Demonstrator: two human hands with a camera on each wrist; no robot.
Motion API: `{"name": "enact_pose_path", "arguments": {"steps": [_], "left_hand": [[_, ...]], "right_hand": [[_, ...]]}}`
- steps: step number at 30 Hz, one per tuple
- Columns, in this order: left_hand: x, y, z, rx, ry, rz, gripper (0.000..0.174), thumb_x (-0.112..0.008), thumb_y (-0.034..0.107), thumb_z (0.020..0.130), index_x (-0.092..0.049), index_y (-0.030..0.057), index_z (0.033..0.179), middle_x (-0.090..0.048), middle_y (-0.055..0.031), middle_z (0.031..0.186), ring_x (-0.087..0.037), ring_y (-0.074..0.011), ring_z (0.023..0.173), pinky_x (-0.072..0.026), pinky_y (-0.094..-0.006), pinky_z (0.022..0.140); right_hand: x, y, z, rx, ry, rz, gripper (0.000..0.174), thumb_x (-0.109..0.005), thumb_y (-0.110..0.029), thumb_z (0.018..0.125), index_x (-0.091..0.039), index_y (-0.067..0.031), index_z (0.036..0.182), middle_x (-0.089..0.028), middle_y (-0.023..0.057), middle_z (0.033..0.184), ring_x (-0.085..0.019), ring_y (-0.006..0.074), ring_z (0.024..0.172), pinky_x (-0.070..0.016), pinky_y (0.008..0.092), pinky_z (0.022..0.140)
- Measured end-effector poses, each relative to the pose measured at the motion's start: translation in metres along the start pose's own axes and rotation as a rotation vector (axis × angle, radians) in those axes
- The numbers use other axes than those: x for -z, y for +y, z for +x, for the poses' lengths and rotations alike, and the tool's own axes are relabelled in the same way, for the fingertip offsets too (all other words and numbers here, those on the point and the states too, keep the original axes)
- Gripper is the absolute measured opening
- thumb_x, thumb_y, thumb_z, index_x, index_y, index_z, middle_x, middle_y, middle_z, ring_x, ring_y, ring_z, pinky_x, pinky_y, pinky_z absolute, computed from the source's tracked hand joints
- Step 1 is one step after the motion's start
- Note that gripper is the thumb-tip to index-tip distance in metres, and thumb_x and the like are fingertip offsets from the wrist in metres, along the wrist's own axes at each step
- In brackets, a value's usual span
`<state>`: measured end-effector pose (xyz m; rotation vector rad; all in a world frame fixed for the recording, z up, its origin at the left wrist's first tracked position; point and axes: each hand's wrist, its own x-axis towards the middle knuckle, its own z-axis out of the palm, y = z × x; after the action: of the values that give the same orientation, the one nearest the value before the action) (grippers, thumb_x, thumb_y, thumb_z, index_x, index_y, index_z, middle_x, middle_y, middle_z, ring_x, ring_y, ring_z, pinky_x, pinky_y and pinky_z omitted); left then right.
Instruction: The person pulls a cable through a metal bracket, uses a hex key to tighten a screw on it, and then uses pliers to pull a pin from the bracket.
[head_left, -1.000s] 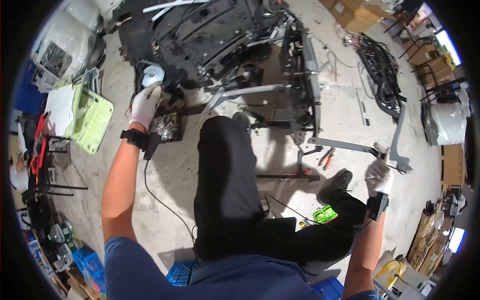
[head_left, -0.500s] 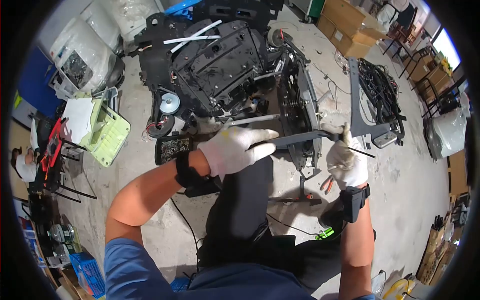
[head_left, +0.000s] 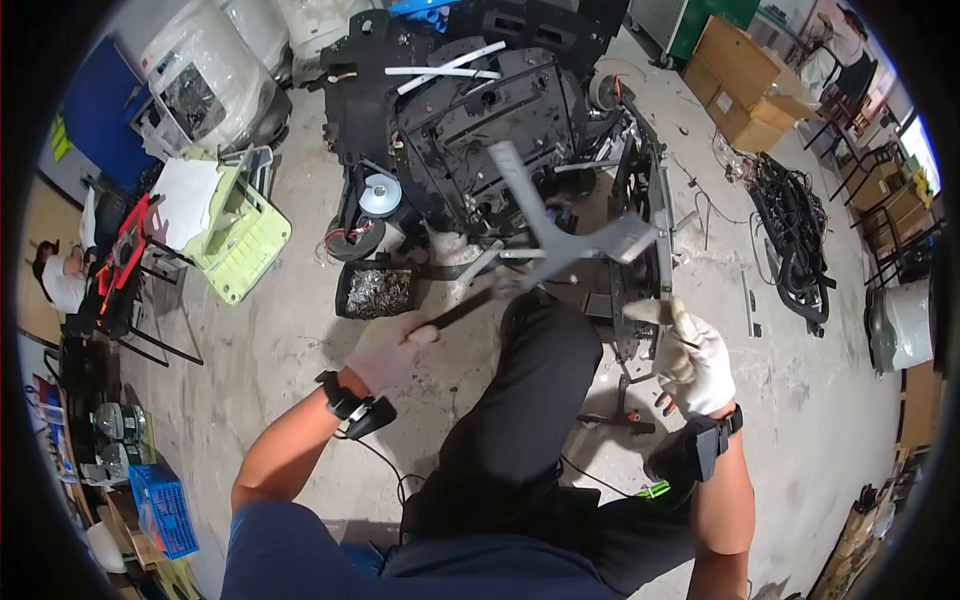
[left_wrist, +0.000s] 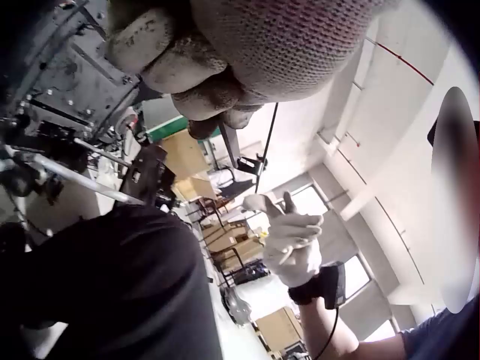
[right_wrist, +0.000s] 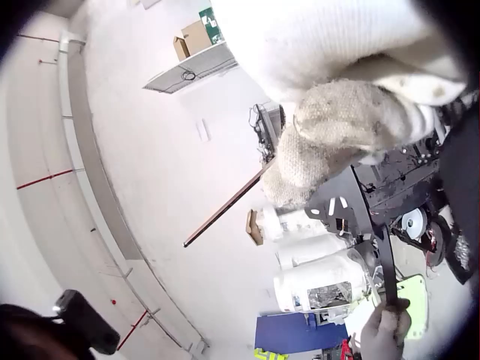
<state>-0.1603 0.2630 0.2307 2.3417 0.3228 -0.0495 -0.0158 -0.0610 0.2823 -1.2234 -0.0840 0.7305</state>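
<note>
My gloved left hand (head_left: 390, 352) grips one end of a grey Y-shaped metal bracket (head_left: 565, 243), which looks blurred and points up over the black frame. In the right wrist view, the bracket's dark arm (right_wrist: 385, 259) runs down into the left hand's fingers. My gloved right hand (head_left: 697, 362) is off the bracket, to its right, with curled fingers pinching a thin dark metal rod (right_wrist: 225, 208). The rod's far end sticks out free of the glove; its other end is hidden in the fingers.
A large black machine frame (head_left: 480, 125) lies ahead, topped with white strips. Left of my knee stands a tray of small metal parts (head_left: 378, 290), below a pale blue disc (head_left: 380, 195). A light green panel (head_left: 245, 245) and a cable bundle (head_left: 785, 225) lie at either side.
My left hand left the pale blue disc, reached the bracket and now grips it. The bracket has swung left, out of my right hand, which keeps the rod.
</note>
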Motion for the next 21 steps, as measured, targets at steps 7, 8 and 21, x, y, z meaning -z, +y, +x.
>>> {"name": "enact_pose_path", "arguments": {"steps": [7, 8, 21], "left_hand": [[-0.014, -0.092, -0.027, 0.272, 0.235, 0.056, 0.024, -0.055, 0.025, 0.084, -0.062, 0.0024, 0.086, -0.057, -0.0133, 0.062, -0.058, -0.0241, 0.057, -0.043, -0.0341, 0.055], [-0.014, -0.096, -0.026, 0.345, 0.216, 0.052, 0.027, -0.053, 0.028, 0.085, -0.062, 0.0025, 0.087, -0.059, -0.0164, 0.066, -0.059, -0.0298, 0.063, -0.0442, -0.0373, 0.059], [-0.043, -0.179, -0.024, 0.567, 0.151, 0.365, 0.036, -0.051, 0.039, 0.086, -0.063, 0.0053, 0.085, -0.061, -0.0207, 0.081, -0.058, -0.0389, 0.08, -0.0451, -0.0435, 0.07]], "right_hand": [[0.036, 0.015, -0.018, 0.078, 0.183, 0.132, 0.036, -0.052, -0.032, 0.091, -0.041, -0.0137, 0.062, -0.035, -0.0061, 0.044, -0.03, 0.0042, 0.033, -0.0224, 0.0204, 0.033], [0.04, 0.016, -0.019, 0.094, 0.219, 0.166, 0.035, -0.052, -0.032, 0.091, -0.041, -0.0138, 0.063, -0.035, -0.0067, 0.045, -0.03, 0.004, 0.033, -0.022, 0.0205, 0.033], [0.052, 0.021, -0.02, 0.02, 0.392, 0.304, 0.035, -0.05, -0.032, 0.092, -0.04, -0.0153, 0.062, -0.032, -0.0068, 0.044, -0.028, 0.0056, 0.035, -0.0233, 0.0227, 0.036]]}}
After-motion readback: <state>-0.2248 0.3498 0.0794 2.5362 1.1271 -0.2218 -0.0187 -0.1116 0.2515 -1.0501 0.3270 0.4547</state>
